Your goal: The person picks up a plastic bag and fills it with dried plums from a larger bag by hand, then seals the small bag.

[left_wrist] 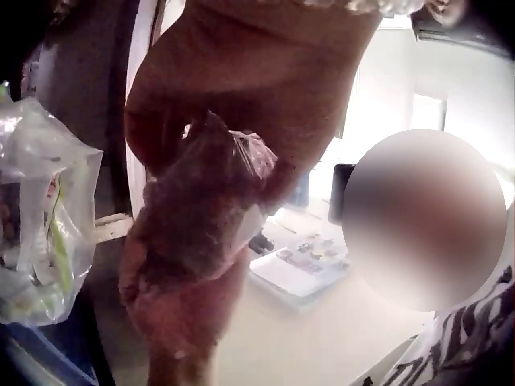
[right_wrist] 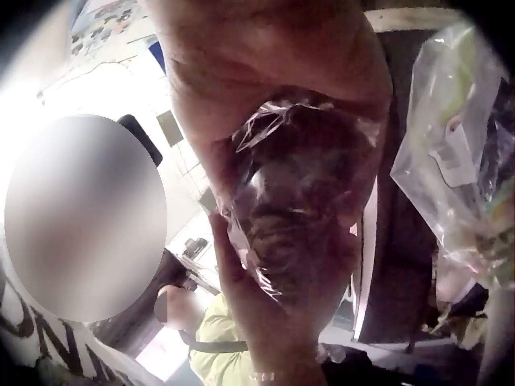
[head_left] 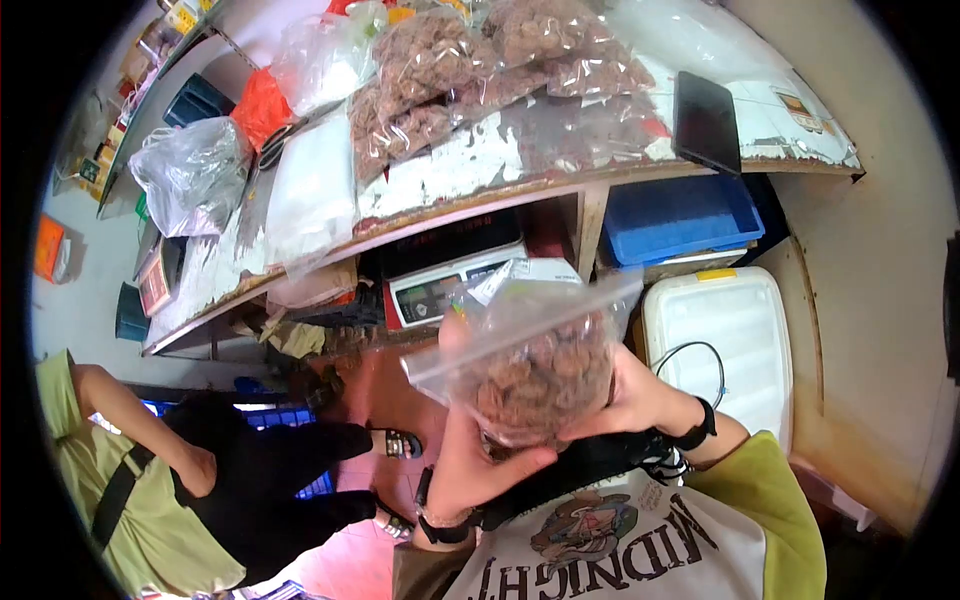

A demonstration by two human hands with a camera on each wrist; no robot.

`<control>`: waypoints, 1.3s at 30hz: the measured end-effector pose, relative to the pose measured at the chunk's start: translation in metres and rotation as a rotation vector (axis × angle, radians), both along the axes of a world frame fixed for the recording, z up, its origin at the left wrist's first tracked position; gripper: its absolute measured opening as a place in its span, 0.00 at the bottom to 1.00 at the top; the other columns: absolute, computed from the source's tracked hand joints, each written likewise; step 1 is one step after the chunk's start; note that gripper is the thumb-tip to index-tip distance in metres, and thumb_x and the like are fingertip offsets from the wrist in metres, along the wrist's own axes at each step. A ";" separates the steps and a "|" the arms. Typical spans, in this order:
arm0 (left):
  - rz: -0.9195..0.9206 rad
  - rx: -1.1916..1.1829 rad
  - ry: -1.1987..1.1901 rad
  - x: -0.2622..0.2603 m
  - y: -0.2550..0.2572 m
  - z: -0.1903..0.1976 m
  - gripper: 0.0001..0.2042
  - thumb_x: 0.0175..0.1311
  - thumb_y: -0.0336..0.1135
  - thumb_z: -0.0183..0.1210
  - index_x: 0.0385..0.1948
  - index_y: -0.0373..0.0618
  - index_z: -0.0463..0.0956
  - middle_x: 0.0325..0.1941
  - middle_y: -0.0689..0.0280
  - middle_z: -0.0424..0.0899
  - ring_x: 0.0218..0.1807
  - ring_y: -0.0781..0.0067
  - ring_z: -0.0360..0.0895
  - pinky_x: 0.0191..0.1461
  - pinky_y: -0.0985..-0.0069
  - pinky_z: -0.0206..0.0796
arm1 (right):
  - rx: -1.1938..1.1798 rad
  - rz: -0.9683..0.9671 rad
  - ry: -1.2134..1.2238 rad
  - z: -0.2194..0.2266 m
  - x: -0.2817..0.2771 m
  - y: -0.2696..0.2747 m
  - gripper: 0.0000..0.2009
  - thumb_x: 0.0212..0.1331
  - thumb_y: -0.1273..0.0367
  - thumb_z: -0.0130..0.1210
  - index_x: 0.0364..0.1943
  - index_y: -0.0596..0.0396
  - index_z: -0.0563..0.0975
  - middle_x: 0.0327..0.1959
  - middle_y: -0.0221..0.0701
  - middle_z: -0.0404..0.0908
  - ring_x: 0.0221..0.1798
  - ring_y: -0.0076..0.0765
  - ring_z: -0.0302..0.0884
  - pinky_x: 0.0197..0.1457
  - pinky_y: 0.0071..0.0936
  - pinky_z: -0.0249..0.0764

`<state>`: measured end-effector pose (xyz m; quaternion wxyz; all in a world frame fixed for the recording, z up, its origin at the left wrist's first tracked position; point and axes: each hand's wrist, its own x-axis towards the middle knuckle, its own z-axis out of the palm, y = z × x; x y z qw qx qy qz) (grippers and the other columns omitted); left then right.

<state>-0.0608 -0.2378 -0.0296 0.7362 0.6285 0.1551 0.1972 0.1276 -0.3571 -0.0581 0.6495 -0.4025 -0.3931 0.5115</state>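
Observation:
A clear zip-top plastic bag [head_left: 545,375] full of brown, wrinkled dried lumps is between my two hands, in front of my chest. From its left side my left hand [head_left: 475,450] grips it low down, the thumb along the bottom. My right hand [head_left: 635,395] holds the opposite side, fingers curled round the lower corner. The zip strip [head_left: 530,335] runs slantwise across the top. In both wrist views the underside of the bag [left_wrist: 197,201] [right_wrist: 298,185] bulges between the palms; some fingers are hidden behind it.
Several bags of similar brown lumps [head_left: 430,60] lie on the worn counter [head_left: 470,160], with a black tablet-like slab [head_left: 705,120] to their right. Below are a scale [head_left: 440,290], a blue tray [head_left: 680,220] and a white lidded box [head_left: 720,320]. Another person [head_left: 150,480] stands at the left.

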 end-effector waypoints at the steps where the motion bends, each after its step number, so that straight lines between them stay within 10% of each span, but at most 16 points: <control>1: -0.074 0.045 0.038 0.001 0.000 0.002 0.41 0.54 0.23 0.70 0.66 0.35 0.50 0.66 0.57 0.65 0.66 0.66 0.67 0.66 0.67 0.63 | 0.015 -0.023 -0.117 0.001 0.001 -0.003 0.43 0.44 0.68 0.76 0.66 0.61 0.63 0.64 0.36 0.70 0.66 0.31 0.66 0.70 0.31 0.62; 6: 0.004 -0.006 0.120 0.009 -0.014 -0.012 0.39 0.50 0.24 0.73 0.64 0.35 0.57 0.61 0.55 0.72 0.60 0.65 0.73 0.62 0.67 0.69 | -0.029 0.010 -0.342 0.001 0.008 -0.018 0.50 0.45 0.73 0.75 0.71 0.60 0.53 0.69 0.35 0.63 0.69 0.31 0.61 0.72 0.34 0.59; 8: 0.008 0.338 0.025 0.022 -0.012 -0.003 0.35 0.51 0.27 0.73 0.60 0.33 0.61 0.56 0.54 0.76 0.56 0.65 0.76 0.60 0.68 0.70 | 0.000 0.035 -0.044 -0.018 0.005 -0.023 0.49 0.48 0.73 0.73 0.72 0.60 0.51 0.69 0.34 0.64 0.69 0.30 0.61 0.72 0.34 0.59; 18: -0.078 0.423 0.022 0.030 0.012 0.000 0.30 0.58 0.38 0.67 0.61 0.39 0.66 0.62 0.48 0.66 0.64 0.50 0.64 0.65 0.62 0.59 | 0.044 -0.209 0.508 -0.023 0.031 -0.033 0.43 0.54 0.71 0.67 0.71 0.60 0.51 0.69 0.40 0.63 0.70 0.39 0.64 0.71 0.38 0.63; 24: 0.218 1.141 0.325 0.032 0.044 -0.032 0.28 0.58 0.40 0.65 0.60 0.40 0.69 0.65 0.45 0.63 0.66 0.42 0.58 0.70 0.53 0.49 | 0.099 -0.340 0.281 0.112 0.091 -0.005 0.33 0.64 0.59 0.53 0.71 0.56 0.58 0.67 0.40 0.68 0.66 0.42 0.71 0.67 0.42 0.70; 35: 0.204 0.995 0.218 0.037 0.047 -0.053 0.29 0.58 0.42 0.65 0.62 0.44 0.68 0.62 0.52 0.70 0.63 0.47 0.65 0.69 0.59 0.53 | 0.019 -0.290 -0.223 0.210 0.219 0.180 0.30 0.62 0.52 0.58 0.61 0.60 0.70 0.55 0.40 0.79 0.54 0.36 0.80 0.59 0.39 0.75; 37: 0.204 0.989 0.229 0.037 0.047 -0.054 0.30 0.58 0.42 0.65 0.62 0.44 0.68 0.62 0.53 0.70 0.64 0.48 0.64 0.70 0.59 0.53 | -0.136 -0.779 -0.667 0.199 0.230 0.213 0.37 0.58 0.47 0.61 0.62 0.60 0.67 0.59 0.44 0.75 0.61 0.42 0.74 0.67 0.42 0.67; 39: 0.204 0.988 0.245 0.035 0.048 -0.053 0.30 0.58 0.43 0.65 0.62 0.45 0.68 0.63 0.53 0.69 0.65 0.48 0.64 0.70 0.58 0.53 | -0.255 -0.778 -0.891 0.194 0.235 0.220 0.41 0.56 0.45 0.61 0.65 0.61 0.63 0.67 0.49 0.66 0.70 0.48 0.64 0.75 0.46 0.56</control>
